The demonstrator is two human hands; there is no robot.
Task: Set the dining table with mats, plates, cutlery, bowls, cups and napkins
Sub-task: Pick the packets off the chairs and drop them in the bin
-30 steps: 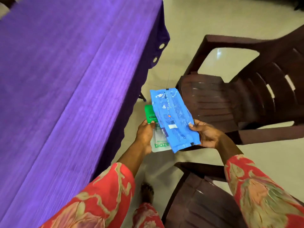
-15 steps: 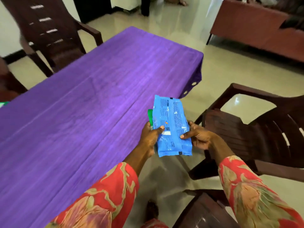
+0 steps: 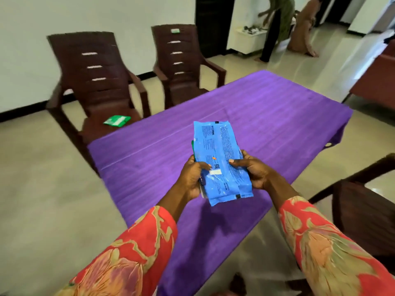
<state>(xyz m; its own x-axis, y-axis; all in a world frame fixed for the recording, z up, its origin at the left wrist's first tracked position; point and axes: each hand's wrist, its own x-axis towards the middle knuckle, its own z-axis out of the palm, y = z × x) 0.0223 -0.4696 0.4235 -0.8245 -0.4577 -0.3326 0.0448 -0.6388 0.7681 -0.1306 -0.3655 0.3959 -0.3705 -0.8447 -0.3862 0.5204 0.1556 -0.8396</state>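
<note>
A blue plastic packet (image 3: 222,159) is held flat above the near part of the purple-clothed table (image 3: 267,118). My left hand (image 3: 192,176) grips its left edge together with a second, green-and-white packet (image 3: 192,147) underneath, of which only a sliver shows. My right hand (image 3: 250,169) grips the blue packet's right edge, thumb on top. Nothing lies on the tablecloth.
Two dark brown plastic chairs (image 3: 96,82) (image 3: 183,60) stand at the table's far side; a green packet (image 3: 117,120) lies on the left one's seat. Another brown chair (image 3: 363,199) is at my right. Two people (image 3: 277,22) stand at the back of the room.
My view has lifted from the floor and chair to the whole table. Both hands have carried the packets from beside the table's edge to above the tablecloth.
</note>
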